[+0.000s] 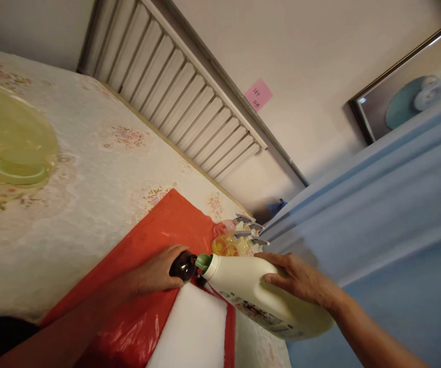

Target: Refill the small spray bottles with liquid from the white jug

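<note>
My left hand (162,271) is wrapped round a small dark brown bottle (182,266), standing over a red plastic sheet (178,217). From the right comes a large cream-coloured jug (243,281), tipped on its side, with a printed label and a green spout (204,261). The spout meets the dark bottle's end or lies very close to it; whether liquid flows is not visible. My right hand (301,281) grips the jug from above, its fingers on the upper side. Below the spout lies a white block or sheet (193,327) with a red edge.
Several clear spray bottles (230,245) with grey triggers stand behind the jug. A yellow translucent container (17,133) sits on the flowered tablecloth (101,174) at left. A radiator (182,92) runs along the wall, and a blue cloth (377,214) hangs at right.
</note>
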The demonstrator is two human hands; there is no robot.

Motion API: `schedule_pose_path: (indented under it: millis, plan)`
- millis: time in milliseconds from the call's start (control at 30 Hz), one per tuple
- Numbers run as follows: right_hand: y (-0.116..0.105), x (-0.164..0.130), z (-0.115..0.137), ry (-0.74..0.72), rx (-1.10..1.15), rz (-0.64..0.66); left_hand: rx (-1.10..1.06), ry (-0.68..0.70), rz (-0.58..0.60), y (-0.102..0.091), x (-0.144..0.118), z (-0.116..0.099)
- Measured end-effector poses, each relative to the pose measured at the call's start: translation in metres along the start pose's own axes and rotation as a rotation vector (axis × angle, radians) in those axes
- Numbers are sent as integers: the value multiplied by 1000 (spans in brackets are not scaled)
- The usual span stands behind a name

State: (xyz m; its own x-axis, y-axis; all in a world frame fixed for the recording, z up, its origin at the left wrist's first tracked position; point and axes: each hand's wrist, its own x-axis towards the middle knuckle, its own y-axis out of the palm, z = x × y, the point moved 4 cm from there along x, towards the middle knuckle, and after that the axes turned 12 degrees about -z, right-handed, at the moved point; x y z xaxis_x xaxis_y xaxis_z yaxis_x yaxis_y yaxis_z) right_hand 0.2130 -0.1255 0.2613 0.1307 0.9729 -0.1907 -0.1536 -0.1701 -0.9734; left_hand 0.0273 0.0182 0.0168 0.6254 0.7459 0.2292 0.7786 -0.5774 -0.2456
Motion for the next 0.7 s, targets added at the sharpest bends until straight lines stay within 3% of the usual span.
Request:
schedule_pose_path:
  millis: [700]
  plan:
    - [-1, 0, 2, -3, 4, 14, 14, -11, 5, -2, -2, -2]
